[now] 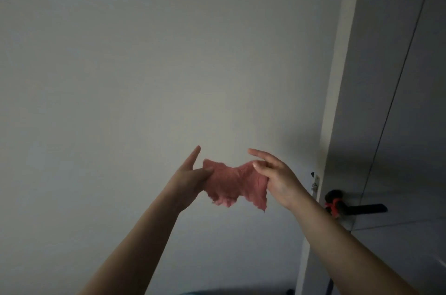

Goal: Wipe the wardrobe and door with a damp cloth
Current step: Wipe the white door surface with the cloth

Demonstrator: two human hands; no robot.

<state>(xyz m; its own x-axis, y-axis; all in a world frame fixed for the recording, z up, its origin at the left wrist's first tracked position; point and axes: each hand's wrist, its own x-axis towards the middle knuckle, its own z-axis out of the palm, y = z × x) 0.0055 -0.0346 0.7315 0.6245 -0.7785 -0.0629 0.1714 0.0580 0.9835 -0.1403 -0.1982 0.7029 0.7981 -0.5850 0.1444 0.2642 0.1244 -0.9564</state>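
Your left hand [190,177] and right hand [275,176] pinched the pink cloth [235,183] stretched between them, left of the door handle [357,207].

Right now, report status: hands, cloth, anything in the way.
Left hand and right hand each pinch an end of the pink cloth, off the surface. Black door handle at right.

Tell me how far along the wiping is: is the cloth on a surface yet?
Not yet. In hand: the left hand and right hand each pinch an end of the pink cloth, stretched between them in the air, off every surface. Done: nothing shows; no wipe marks can be made out on the pale panel. Left: that panel and the door with its black handle.
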